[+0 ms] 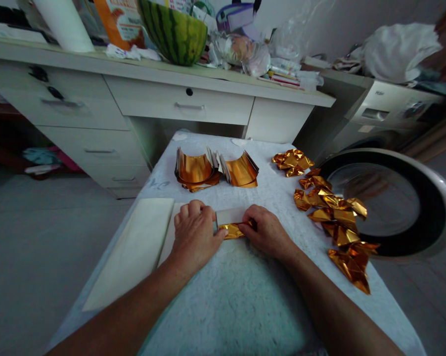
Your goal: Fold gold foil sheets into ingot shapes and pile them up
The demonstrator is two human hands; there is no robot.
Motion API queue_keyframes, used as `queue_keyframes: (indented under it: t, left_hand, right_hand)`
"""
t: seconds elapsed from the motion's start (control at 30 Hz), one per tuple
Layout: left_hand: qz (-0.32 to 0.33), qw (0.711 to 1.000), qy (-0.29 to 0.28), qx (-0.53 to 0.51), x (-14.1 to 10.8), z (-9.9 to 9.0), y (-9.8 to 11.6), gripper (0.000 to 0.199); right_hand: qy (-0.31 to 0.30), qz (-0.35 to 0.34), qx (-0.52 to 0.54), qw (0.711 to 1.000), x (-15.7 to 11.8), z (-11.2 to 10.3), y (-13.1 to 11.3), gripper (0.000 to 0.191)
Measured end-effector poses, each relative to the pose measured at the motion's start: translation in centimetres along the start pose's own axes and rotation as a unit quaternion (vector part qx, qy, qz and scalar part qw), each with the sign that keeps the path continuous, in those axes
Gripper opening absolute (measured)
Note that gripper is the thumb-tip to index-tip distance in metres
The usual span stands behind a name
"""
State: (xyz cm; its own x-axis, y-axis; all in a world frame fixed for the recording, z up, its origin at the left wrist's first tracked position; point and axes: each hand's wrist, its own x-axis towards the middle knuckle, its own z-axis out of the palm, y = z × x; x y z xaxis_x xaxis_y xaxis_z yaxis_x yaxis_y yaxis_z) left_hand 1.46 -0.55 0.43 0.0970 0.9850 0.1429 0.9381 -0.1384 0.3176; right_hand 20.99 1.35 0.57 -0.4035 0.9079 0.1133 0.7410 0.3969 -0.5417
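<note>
Two hands at a folded sheet on a cloth-covered worktop

At the middle of the worktop, the left hand and the right hand grasp opposite ends of a gold strip. The left thumb tip rests against the strip; the right thumb and fingers pinch its other end. A pale panel adjoins the strip's far edge; whether the two form one sheet cannot be told. Beyond the hands stand two curved stacks of gold-faced sheets, the left stack and the right stack, side by side with their hollows upward. Crumpled-looking folded gold pieces line the right side of the worktop. At left lies a flat cream pad, partly beneath the left forearm. Background: a half watermelon on a white cabinet unit, and, at right, a washing machine with its round door open.
</note>
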Motion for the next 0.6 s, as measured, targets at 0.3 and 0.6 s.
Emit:
queue_keyframes:
  t: [0.3, 0.6]
  left_hand:
    - [-0.026, 0.998, -0.017, -0.057, 0.37, 0.50, -0.01, 0.029]
    - [0.000, 0.998, -0.007, -0.068, 0.10, 0.43, 0.45, 0.027]
  right_hand:
    - [-0.001, 0.000, 0.000, 1.000, -0.08, -0.07, 0.04, 0.014]
    - [0.002, 0.007, 0.003, 1.000, 0.00, 0.00, -0.14, 0.016]
